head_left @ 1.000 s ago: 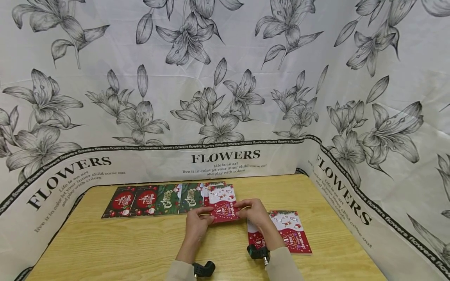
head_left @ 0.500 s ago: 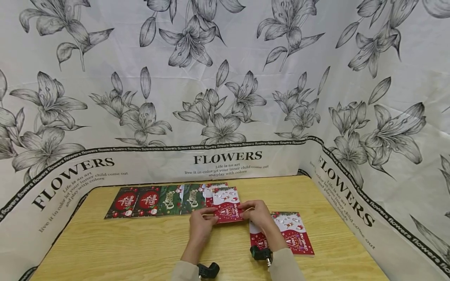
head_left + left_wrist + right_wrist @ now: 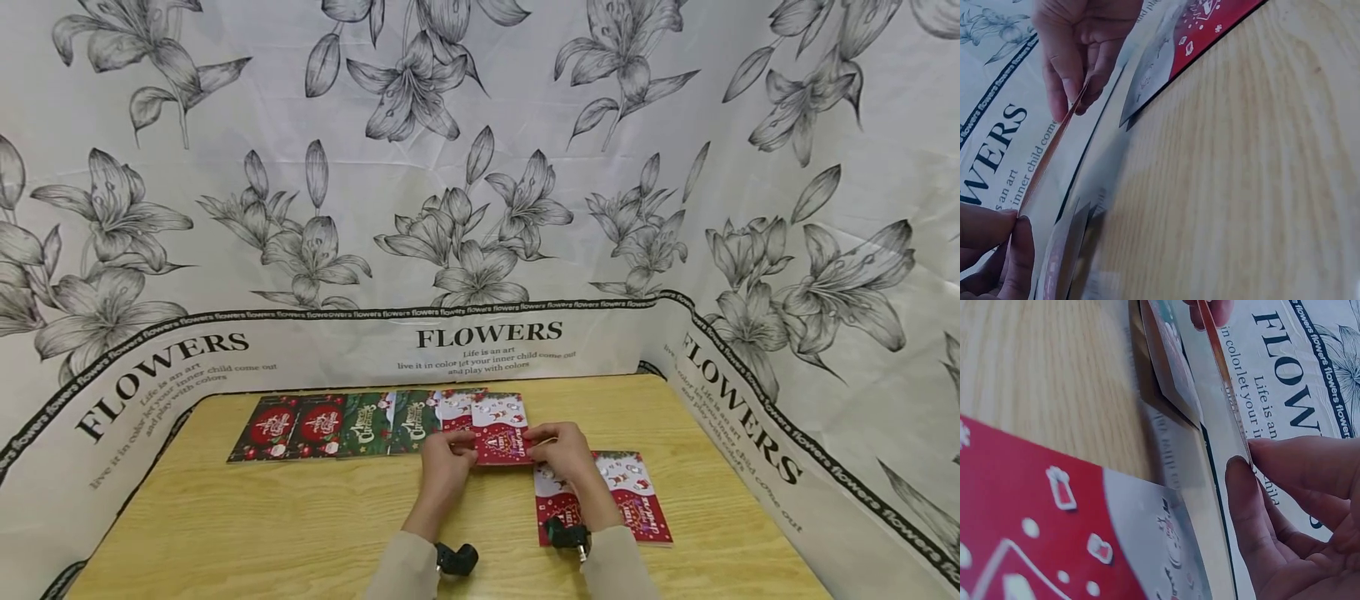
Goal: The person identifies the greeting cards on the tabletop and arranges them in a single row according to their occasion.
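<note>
A red-and-white Christmas card (image 3: 501, 427) is held between both hands by its side edges. In both wrist views it appears nearly edge-on and raised off the table. My left hand (image 3: 444, 467) pinches its left edge between thumb and fingers, while my right hand (image 3: 564, 454) pinches the right edge. Just left of the held card lies a similar red-and-white card (image 3: 455, 407), partly covered, ending a row of two green cards (image 3: 415, 417) and two dark cards with red circles (image 3: 322, 423).
Overlapping red-and-white cards (image 3: 633, 492) lie on the right, partly under my right forearm. The wooden table (image 3: 285, 525) meets a flower-printed cloth (image 3: 487, 346) at the back and sides. Black wrist devices (image 3: 457, 560) sit at both sleeves.
Both hands have carried the held card slightly rightward, so more of the red-and-white card at the row's end shows. The head view has also shifted a little.
</note>
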A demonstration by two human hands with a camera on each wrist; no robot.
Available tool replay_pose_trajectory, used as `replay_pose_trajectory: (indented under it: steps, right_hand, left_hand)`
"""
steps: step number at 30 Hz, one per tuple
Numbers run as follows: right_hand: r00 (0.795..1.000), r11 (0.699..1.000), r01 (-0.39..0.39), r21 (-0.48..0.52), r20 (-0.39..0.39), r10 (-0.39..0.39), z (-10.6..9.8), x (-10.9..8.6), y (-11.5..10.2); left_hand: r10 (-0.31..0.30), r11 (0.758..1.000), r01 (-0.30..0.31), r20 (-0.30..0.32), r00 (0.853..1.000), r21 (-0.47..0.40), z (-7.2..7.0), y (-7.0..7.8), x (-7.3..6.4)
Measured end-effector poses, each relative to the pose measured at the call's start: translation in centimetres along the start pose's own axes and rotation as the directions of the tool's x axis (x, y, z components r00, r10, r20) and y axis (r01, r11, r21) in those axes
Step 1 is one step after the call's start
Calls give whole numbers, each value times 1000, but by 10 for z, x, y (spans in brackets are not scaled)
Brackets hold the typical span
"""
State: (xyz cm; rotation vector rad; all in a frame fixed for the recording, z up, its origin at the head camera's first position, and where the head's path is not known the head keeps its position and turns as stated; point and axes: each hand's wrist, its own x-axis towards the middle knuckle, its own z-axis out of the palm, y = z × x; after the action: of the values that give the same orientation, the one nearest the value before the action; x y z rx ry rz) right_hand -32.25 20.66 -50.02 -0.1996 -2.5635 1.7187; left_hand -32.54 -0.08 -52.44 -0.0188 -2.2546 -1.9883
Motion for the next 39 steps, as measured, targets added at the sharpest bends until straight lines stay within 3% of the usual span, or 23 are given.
replay_pose_trajectory:
  steps: [10, 16, 22, 26, 34, 39]
  right_hand:
    - [998, 998, -55, -32, -9, 54, -12, 17, -8]
    - [999, 986, -17, -169, -42, 10, -13, 30, -9]
    - [998, 971, -1, -239, -60, -13, -15, 38, -6]
    - [998, 971, -14, -239, -63, -1, -15, 40, -5]
    - [998, 969, -27, -247, -64, 12, -16, 42, -2]
    - [998, 968, -40, -248, -66, 24, -16, 42, -1]
  left_hand:
    - [20, 993, -17, -29, 999, 121, 21, 9, 19]
    - [31, 984, -24, -37, 999, 179, 30, 8, 29]
    - [119, 947, -106, -26, 993, 303, 38, 6, 37]
    - [136, 929, -122, -18, 990, 350, 44, 7, 37]
    - [124, 885, -117, 12, 992, 450, 51, 12, 36]
    - [118, 873, -119, 31, 992, 473, 54, 12, 37]
